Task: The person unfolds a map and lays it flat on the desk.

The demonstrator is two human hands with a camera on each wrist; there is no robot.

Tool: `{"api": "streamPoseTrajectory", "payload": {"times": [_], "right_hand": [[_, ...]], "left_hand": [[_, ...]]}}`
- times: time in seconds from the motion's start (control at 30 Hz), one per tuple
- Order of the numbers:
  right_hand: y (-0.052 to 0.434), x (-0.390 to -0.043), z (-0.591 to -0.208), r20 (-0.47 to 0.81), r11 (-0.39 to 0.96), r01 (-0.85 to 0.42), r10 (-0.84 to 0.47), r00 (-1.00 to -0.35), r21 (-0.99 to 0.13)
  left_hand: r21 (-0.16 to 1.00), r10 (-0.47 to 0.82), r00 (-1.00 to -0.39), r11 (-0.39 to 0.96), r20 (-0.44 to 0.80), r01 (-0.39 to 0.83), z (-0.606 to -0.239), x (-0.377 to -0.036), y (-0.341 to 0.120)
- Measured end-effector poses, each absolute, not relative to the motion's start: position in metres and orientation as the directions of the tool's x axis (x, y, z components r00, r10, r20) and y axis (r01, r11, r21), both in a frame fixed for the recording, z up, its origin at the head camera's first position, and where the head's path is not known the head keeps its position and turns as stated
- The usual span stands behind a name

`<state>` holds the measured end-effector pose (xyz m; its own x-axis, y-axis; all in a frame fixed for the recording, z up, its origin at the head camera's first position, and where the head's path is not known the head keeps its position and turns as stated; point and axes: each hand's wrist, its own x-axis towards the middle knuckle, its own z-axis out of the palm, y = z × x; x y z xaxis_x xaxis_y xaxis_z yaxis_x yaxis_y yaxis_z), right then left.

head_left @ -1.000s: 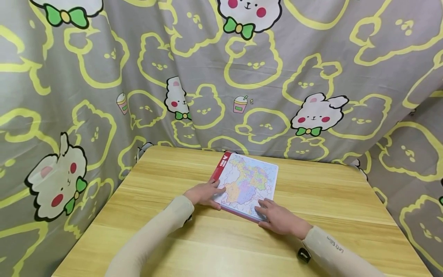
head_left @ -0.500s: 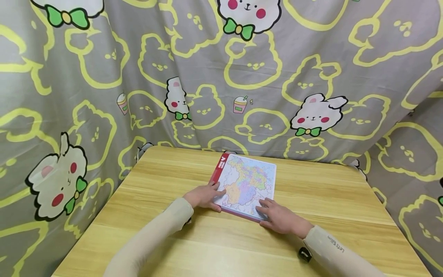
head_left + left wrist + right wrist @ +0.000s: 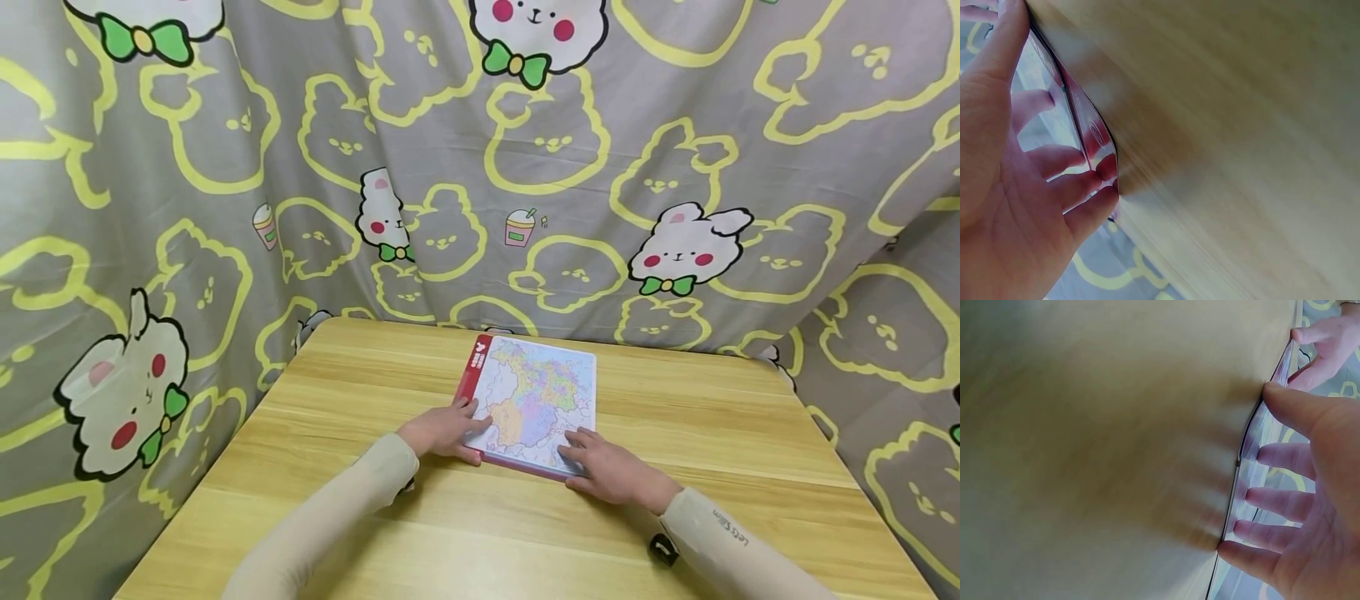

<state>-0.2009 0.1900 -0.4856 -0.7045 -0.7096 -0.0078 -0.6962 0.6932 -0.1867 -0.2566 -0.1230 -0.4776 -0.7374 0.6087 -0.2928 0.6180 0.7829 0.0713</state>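
Map board [image 3: 534, 397] looks thin, stiff and slick on the counter [image 3: 750, 433]; your left hand [image 3: 442, 430] and right hand [image 3: 611, 472] lie flat-fingered on its near corners, gripping nothing.

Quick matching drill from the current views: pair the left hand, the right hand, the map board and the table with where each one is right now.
1. left hand
2. right hand
3. map board
4. table

a. lies flat on the table
b. on the board's near right corner
c. wooden, under the board
d. on the board's red left edge

Pairs: 1-d, 2-b, 3-a, 4-c
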Motion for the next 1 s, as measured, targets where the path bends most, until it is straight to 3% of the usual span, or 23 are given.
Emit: {"api": "streamPoseTrajectory", "payload": {"times": [1.0], "right_hand": [[0.201,-0.218,-0.486,-0.006,0.718,-0.665,-0.681,-0.732,-0.206]], "left_hand": [[0.051,0.604,-0.74,0.784,-0.297,0.619,-0.48,-0.246,-0.111]]}}
